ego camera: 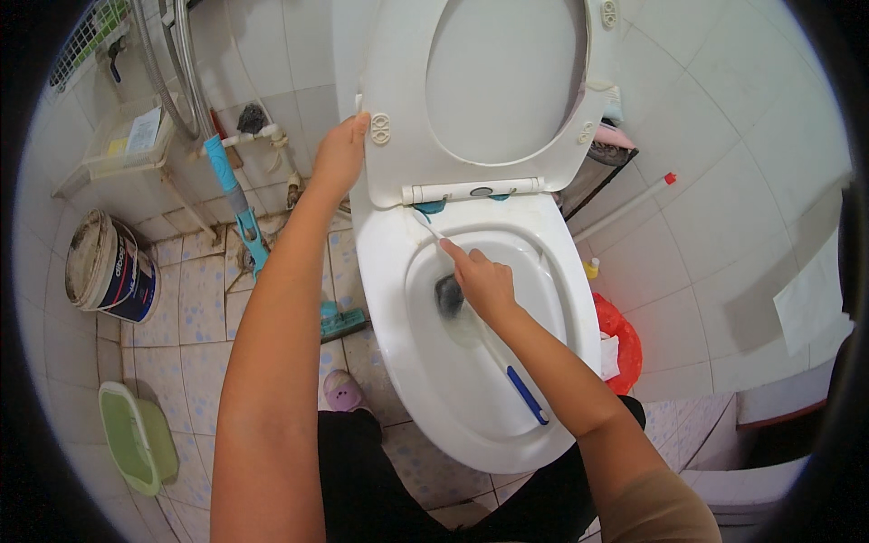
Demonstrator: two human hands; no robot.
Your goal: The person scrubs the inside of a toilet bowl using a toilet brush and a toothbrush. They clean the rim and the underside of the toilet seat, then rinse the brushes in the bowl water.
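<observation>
My left hand (343, 153) grips the left edge of the raised white toilet seat (397, 75), with the lid behind it. My right hand (481, 279) holds a small white-handled brush, perhaps a toothbrush (432, 229), its head at the rim near the left seat hinge. Teal pieces (430, 206) show under the hinge bar (475, 191). Below my right hand, a toilet brush with a blue and white handle (526, 395) lies in the toilet bowl (468, 400), its dark head at the drain.
On the left are a mop with a blue handle (223, 166), a paint bucket (112, 268) and a green basin (139, 438). A red bag-lined bin (621, 346) and a white pipe (624, 207) stand close on the right.
</observation>
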